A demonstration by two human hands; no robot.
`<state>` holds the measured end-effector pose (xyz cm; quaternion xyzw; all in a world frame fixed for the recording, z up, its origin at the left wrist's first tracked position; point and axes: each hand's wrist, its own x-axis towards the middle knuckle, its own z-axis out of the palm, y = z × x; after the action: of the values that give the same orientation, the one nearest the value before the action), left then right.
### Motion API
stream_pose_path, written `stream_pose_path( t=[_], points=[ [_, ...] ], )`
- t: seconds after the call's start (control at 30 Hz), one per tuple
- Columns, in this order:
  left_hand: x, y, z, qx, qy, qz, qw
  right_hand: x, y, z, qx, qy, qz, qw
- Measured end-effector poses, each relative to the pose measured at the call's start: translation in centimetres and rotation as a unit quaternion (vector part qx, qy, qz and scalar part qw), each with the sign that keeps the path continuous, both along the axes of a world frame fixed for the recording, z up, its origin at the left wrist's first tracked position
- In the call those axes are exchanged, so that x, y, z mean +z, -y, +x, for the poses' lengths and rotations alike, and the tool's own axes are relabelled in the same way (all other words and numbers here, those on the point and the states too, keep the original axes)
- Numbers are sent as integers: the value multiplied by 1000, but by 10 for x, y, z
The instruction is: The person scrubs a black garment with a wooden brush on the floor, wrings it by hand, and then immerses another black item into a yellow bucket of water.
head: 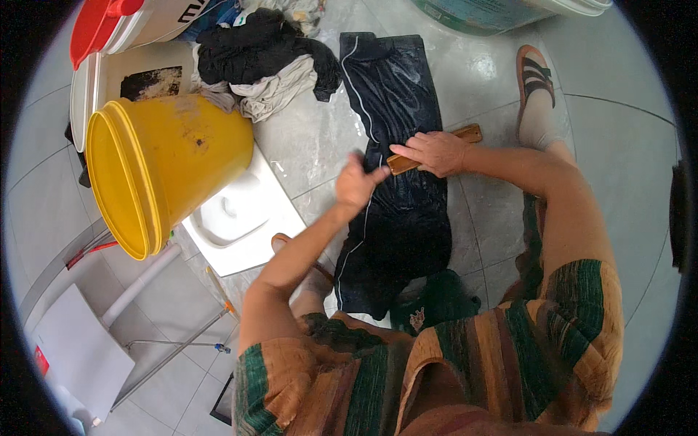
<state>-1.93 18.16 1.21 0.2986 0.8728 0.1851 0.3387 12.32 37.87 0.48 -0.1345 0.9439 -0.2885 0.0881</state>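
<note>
Dark wet trousers [403, 218] with a thin white piping lie stretched out on the grey tiled floor before me. My right hand [436, 154] grips a brown wooden bar [466, 133], perhaps a brush whose underside is hidden, and holds it across the middle of the trousers. At the left edge of the cloth is my left hand [357, 182], slightly blurred, its thumb close to the near end of the bar. It holds nothing that I can see, and whether it touches the cloth is unclear.
A yellow plastic bucket [191, 147] leans over a white squat toilet [234, 212] on the left. Black cloth [256, 52] and whitish cloth [281, 90] are heaped at the upper left. Another large bucket [491, 13] stands at the top. My sandalled feet flank the trousers.
</note>
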Motion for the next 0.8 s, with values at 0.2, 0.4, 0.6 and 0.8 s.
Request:
stream_pose_path(
  t=[0.2,0.4,0.6,0.8],
  points=[
    [-17,20,16,102,184,-54,976,6,7,-10,-64,28,-31,997],
    [-35,92,-8,207,327,-5,922,0,89,-44,48,-98,-30,994],
    [-7,100,-11,-15,137,-244,960,13,0,-148,-114,-39,113,986],
    [-20,72,-10,-95,37,-219,970,25,-79,-149,-341,-75,205,914]
  ],
)
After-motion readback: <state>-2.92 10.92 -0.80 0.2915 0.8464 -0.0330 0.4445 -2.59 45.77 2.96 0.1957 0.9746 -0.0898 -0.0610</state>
